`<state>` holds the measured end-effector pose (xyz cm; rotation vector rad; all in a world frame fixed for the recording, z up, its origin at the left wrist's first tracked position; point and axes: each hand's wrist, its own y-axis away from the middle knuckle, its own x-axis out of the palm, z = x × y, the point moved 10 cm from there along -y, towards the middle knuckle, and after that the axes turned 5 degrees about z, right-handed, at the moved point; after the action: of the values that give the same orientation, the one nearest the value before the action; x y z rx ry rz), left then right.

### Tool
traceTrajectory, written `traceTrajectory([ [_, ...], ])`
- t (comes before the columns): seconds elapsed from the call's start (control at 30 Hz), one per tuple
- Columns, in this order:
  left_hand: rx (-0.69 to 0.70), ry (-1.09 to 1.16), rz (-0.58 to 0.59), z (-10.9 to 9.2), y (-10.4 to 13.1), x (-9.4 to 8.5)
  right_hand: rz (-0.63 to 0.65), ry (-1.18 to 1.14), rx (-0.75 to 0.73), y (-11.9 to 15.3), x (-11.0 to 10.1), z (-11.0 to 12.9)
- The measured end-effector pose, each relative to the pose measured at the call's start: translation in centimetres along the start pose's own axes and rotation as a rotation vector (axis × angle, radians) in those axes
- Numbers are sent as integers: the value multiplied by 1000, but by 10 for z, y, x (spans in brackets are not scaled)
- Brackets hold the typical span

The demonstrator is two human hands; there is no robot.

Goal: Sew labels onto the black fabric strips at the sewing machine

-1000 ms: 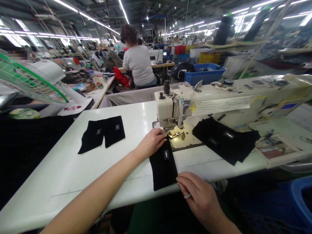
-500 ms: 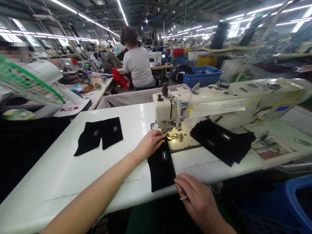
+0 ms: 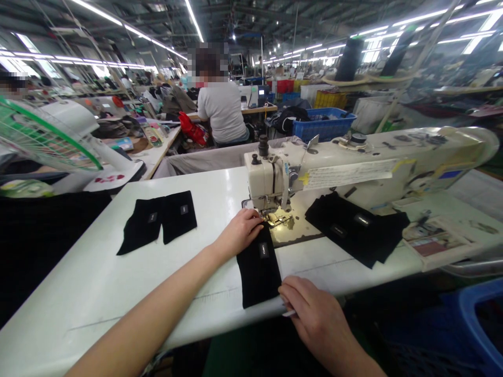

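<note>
A black fabric piece (image 3: 257,275) with a small dark label lies at the table's front edge, its far end by the needle area of the sewing machine (image 3: 265,183). My left hand (image 3: 241,230) presses its closed fingers on the far end of that piece, beside the presser foot. At the near right corner, my right hand (image 3: 312,309) pinches the fabric edge; a thin pale object sticks out under its fingers. Two labelled black pieces (image 3: 159,220) lie on the left of the table. Right of the needle rests a pile of black pieces (image 3: 357,228), two labels showing.
The white table (image 3: 184,293) holds a small parts tray (image 3: 438,243) at the right. Beyond it stand a fan (image 3: 47,131) at the left and a blue crate (image 3: 324,125). A person in a grey shirt (image 3: 223,110) sits ahead. A blue basket (image 3: 467,314) is low at the right.
The view has shifted slightly. Both hands keep their grip on the fabric, with hardly any movement. The seated person's head has turned.
</note>
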<state>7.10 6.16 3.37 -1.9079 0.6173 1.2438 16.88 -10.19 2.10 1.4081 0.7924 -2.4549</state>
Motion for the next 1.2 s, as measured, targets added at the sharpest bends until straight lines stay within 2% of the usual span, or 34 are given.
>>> traceTrajectory([
  [0.13,-27,-11,18,0,1,-1,6,6,6,1,0,-1],
  [0.2,-35,-21,18,-10,7,-4,16,17,5,4,1,-1],
  [0.3,8,-3,29,-48,25,-10,19,45,-11,9,1,1],
  [0.4,90,105,128,-96,51,-8,16,38,-11,12,1,0],
  [0.47,107,107,151,-116,66,-8,23,29,-9,12,1,-1],
  [0.53,128,62,135,-126,76,-8,31,31,-13,12,1,-1],
  [0.67,179,-6,106,-128,84,-4,27,47,-24,9,-2,0],
  [0.9,186,-19,116,-124,83,-4,23,38,-21,4,-1,-3],
  [1.2,207,-20,126,-119,75,-8,110,20,25,-5,7,-10],
])
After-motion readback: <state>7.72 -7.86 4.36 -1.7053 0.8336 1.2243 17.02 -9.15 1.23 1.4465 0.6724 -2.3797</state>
